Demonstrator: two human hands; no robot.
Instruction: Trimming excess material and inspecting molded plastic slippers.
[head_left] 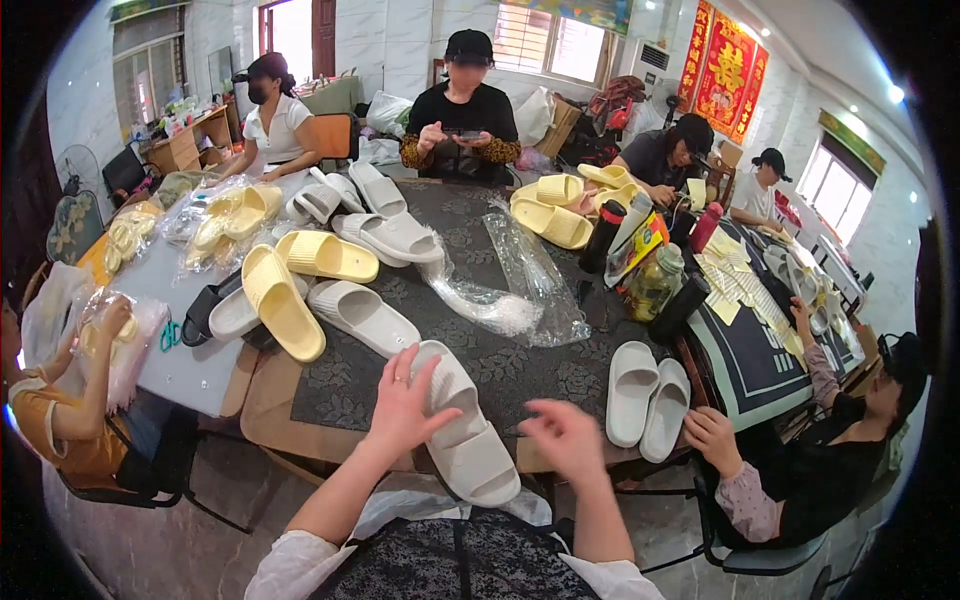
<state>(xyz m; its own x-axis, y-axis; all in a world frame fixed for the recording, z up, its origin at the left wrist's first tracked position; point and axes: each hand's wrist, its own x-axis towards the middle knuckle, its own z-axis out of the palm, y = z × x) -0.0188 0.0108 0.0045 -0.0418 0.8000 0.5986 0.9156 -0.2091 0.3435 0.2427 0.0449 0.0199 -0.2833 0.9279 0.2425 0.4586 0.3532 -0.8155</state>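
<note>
A light grey slide slipper (474, 458) lies at the near edge of the table in front of me, its strap end toward me. Over its far left side is my left hand (405, 405), fingers and thumb spread; whether they touch the slipper I cannot tell. To the right of the slipper, my right hand (567, 440) hovers apart from it with fingers loosely bent and nothing in them. A grey slipper (362, 315) lies just beyond my left hand. A grey pair (634, 395) sits side by side to the right of my right hand.
Grey and yellow slippers (285, 310) pile up at the left. Clear plastic bags (515, 305) lie mid-table. Bottles and a glass jar (657, 284) stand at the right. A co-worker's hand (712, 440) rests by the grey pair; other people sit around the tables.
</note>
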